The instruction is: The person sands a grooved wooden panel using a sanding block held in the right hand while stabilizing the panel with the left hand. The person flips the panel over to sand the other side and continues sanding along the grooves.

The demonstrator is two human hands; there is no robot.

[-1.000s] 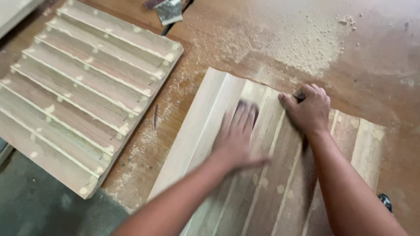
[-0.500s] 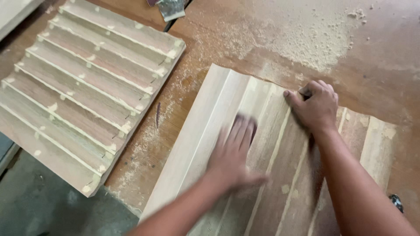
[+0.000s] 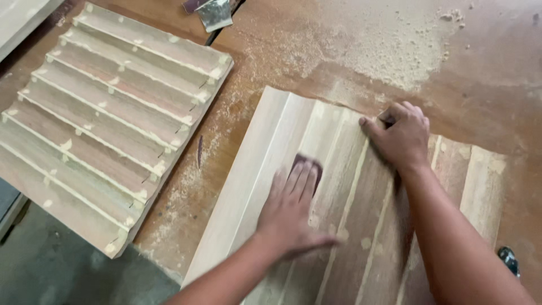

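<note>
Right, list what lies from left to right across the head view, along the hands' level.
Slatted panel → dark sliver on the sawdusty table → left hand pressing sandpaper → right hand holding the ribbed board.

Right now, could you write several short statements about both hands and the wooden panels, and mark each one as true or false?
1. The left hand presses a dark sanding sheet flat on the ribbed wooden panel. True.
2. The right hand is lifted in the air. False: it rests on the panel's far edge.
3. A second ribbed panel lies to the left. True.
4. The workbench is free of dust. False: sawdust covers it.
</note>
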